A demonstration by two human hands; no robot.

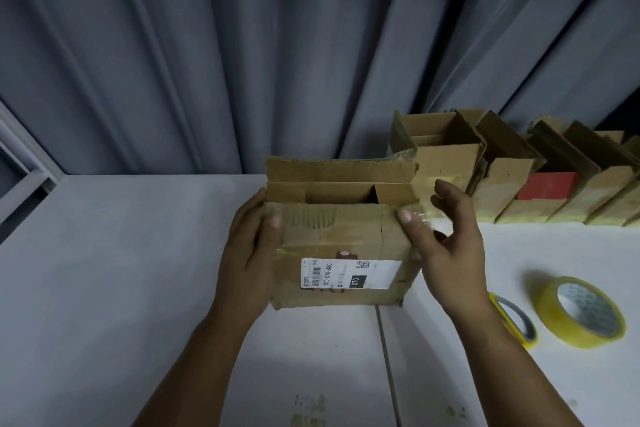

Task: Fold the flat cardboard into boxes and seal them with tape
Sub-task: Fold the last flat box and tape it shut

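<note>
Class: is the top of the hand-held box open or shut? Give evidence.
Open: on the box, the far flap stands up and a dark gap shows.

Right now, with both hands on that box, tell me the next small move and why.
Probably fold the far flap down over the two inner flaps. It stands upright while those lie folded in, and the left hand and right hand steady the box; the tape roll waits alongside.
</note>
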